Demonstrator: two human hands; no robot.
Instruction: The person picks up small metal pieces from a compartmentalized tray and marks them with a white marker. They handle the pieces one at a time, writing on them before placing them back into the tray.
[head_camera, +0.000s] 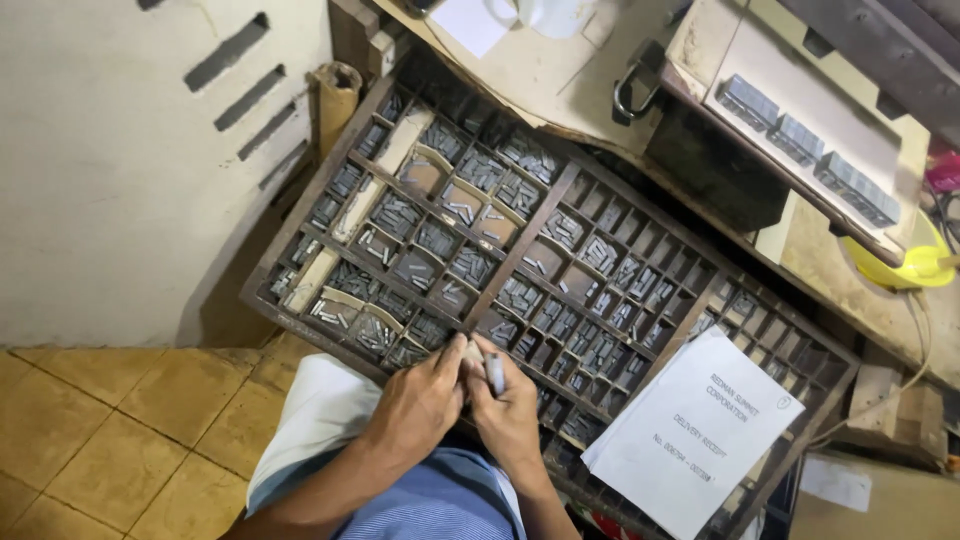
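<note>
From the head view I see both hands meeting at the near edge of a wooden type case (520, 235), a slanted tray split into many small compartments, most of them holding little grey metal sorts. My left hand (420, 400) is curled, fingers bent in toward the other hand, and its fingertips touch a small pale piece held between the two hands (what exactly it pinches is hidden, so I cannot tell whether it grips anything of its own). My right hand (510, 410) is closed around a short grey metal stick (494, 372), which stands nearly upright between thumb and forefinger, just above the lower rim of the case.

A stack of white printed forms (695, 430) lies on the right end of the case, covering several compartments. Beyond the case, on the desk (560, 80), sit a dark padlock (632, 88) and a tilted board (800, 110) carrying three blocks of set type (800, 138). A yellow dish (915, 265) shows at the far right. Tan floor tiles (110, 440) lie to the left, below a pale wall (110, 170).
</note>
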